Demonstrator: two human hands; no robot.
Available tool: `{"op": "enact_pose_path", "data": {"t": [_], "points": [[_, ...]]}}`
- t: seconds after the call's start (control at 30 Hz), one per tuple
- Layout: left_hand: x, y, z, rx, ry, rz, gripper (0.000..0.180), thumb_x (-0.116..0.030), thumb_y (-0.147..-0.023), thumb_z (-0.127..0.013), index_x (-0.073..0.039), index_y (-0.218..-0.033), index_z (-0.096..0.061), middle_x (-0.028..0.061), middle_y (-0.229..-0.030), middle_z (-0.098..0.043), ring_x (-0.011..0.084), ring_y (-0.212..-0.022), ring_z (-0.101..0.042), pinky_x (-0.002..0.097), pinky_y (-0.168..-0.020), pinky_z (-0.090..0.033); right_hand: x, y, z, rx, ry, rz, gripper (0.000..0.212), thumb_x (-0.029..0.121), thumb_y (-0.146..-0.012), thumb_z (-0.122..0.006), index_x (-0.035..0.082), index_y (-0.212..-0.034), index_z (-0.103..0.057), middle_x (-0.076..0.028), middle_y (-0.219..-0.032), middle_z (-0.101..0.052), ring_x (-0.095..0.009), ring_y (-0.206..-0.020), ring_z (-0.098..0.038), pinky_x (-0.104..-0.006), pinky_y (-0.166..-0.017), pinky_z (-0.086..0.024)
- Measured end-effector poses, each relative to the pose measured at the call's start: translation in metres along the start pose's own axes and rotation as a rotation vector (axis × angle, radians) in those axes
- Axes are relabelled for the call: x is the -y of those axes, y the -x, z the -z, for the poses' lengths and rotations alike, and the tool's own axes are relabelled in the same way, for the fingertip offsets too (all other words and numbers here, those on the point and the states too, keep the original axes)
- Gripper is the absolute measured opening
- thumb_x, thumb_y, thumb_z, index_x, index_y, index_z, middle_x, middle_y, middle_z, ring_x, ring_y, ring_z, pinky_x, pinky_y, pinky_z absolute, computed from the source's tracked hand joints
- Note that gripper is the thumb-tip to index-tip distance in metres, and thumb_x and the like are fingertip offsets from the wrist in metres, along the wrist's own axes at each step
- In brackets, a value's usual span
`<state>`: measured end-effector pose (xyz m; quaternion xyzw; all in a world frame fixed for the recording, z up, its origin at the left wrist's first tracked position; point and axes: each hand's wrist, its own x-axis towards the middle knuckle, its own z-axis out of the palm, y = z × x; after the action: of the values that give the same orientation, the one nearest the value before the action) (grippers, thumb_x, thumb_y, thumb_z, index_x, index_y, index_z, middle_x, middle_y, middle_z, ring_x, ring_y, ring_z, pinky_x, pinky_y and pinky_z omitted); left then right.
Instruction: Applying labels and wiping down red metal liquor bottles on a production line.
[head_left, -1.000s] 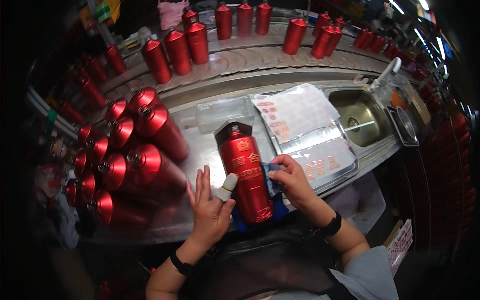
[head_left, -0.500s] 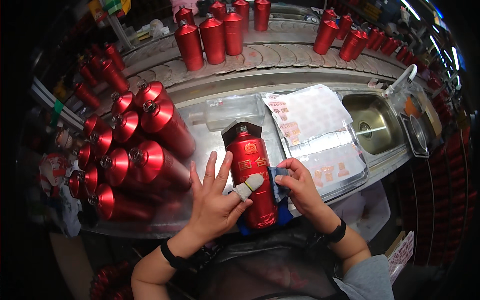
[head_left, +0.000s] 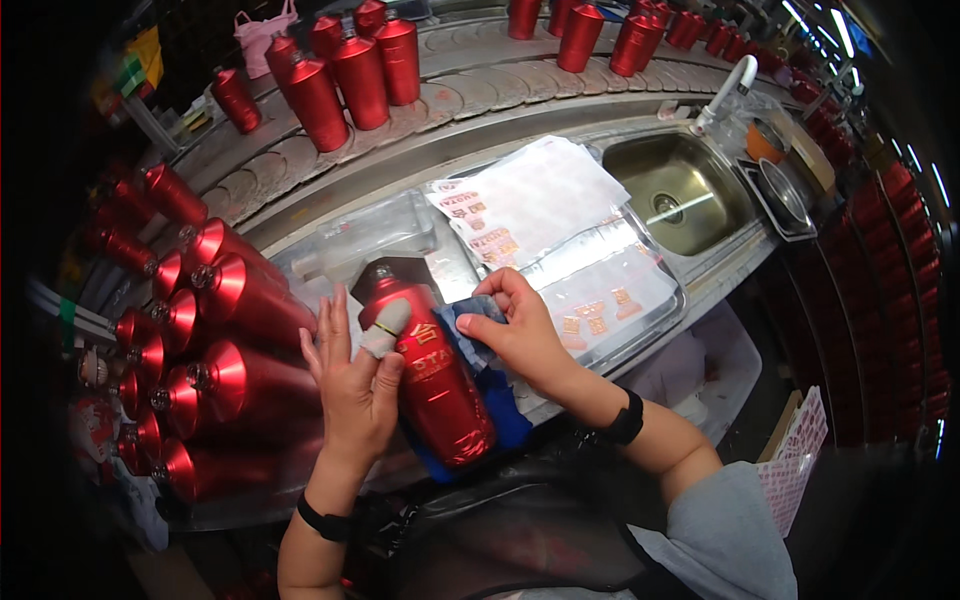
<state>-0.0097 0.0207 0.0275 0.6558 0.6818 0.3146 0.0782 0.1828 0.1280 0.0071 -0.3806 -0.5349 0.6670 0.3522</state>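
A red metallic bottle (head_left: 440, 400) with gold lettering lies in front of me, neck pointing away, its upper end in a dark angular holder (head_left: 415, 270). Under its lower part is a blue cloth (head_left: 508, 415). My left hand (head_left: 350, 400) is open at the bottle's left side, fingers apart. Its index finger wears a pale fabric finger cover (head_left: 387, 326) held by a yellow band, and lies over part of the gold characters. On the other side my right hand (head_left: 525, 335) pinches a folded blue-grey rag (head_left: 468, 325) at the bottle's right edge.
Several red bottles (head_left: 240, 375) are stacked at left. A metal tray (head_left: 665, 310) bears white sheets (head_left: 540, 195) and gold-orange transfers. Behind it is a sink (head_left: 680, 215) with a white faucet (head_left: 730, 90). More bottles stand on the conveyor (head_left: 450, 105). A clear plastic box (head_left: 375, 230) lies nearby.
The whole view has swung, shifting the scene leftward. My left index finger has moved up the bottle from below the gold characters onto them. The right hand still pinches the rag beside the bottle.
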Motion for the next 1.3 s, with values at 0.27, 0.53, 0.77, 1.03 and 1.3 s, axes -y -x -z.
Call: {"op": "enact_pose_path", "data": {"t": [0.27,0.53,0.77,1.03,1.3], "points": [[-0.013,0.014,-0.007,-0.066,0.442,0.179,0.053,-0.025,-0.098,-0.052,0.0,-0.143,-0.04,0.0237,-0.15,-0.034,0.0314,-0.137,-0.038,0.0436,-0.114,-0.023,-0.011,0.013,0.069,-0.027,0.435,0.088,0.029,0.004,-0.083,-0.068,0.005,-0.112,-0.06,-0.003,-0.094,-0.062,-0.006,-0.089,-0.057,-0.024,-0.075,-0.048],[-0.014,0.023,-0.024,-0.044,1.004,0.443,0.068,-0.014,-0.093,-0.062,-0.001,-0.149,-0.025,0.0138,-0.137,-0.045,0.021,-0.121,-0.049,0.0347,-0.104,-0.04,0.033,0.017,0.203,-0.205,0.702,-0.16,0.014,0.015,-0.079,-0.071,0.004,-0.08,-0.062,0.002,-0.069,-0.058,-0.004,-0.065,-0.051,-0.0229,-0.056,-0.038],[-0.009,0.025,-0.025,-0.03,1.012,0.422,0.073,-0.013,-0.094,-0.06,-0.003,-0.152,-0.017,0.0148,-0.145,-0.039,0.0233,-0.127,-0.045,0.037,-0.108,-0.036,0.026,-0.004,0.219,-0.154,1.329,-0.141,0.037,0.029,-0.067,-0.08,0.005,-0.091,-0.063,-0.011,-0.079,-0.062,-0.03,-0.075,-0.062,-0.0389,-0.067,-0.049],[-0.012,0.026,-0.026,-0.017,0.96,0.406,0.066,-0.02,-0.097,-0.056,-0.004,-0.152,-0.022,0.0124,-0.14,-0.044,0.0189,-0.125,-0.046,0.0334,-0.105,-0.037,0.024,-0.027,0.229,-0.022,1.231,0.049,0.045,0.029,-0.063,-0.082,0.008,-0.098,-0.063,-0.014,-0.104,-0.058,-0.031,-0.087,-0.062,-0.0387,-0.074,-0.049],[-0.011,0.027,-0.025,-0.004,1.022,0.453,0.07,-0.014,-0.095,-0.057,-0.003,-0.152,-0.018,0.0141,-0.14,-0.044,0.0223,-0.126,-0.047,0.0363,-0.106,-0.037,0.024,-0.058,0.234,0.244,1.285,-0.022,0.039,0.026,-0.065,-0.082,0.007,-0.092,-0.06,-0.011,-0.101,-0.058,-0.029,-0.09,-0.059,-0.0375,-0.074,-0.047]]}}
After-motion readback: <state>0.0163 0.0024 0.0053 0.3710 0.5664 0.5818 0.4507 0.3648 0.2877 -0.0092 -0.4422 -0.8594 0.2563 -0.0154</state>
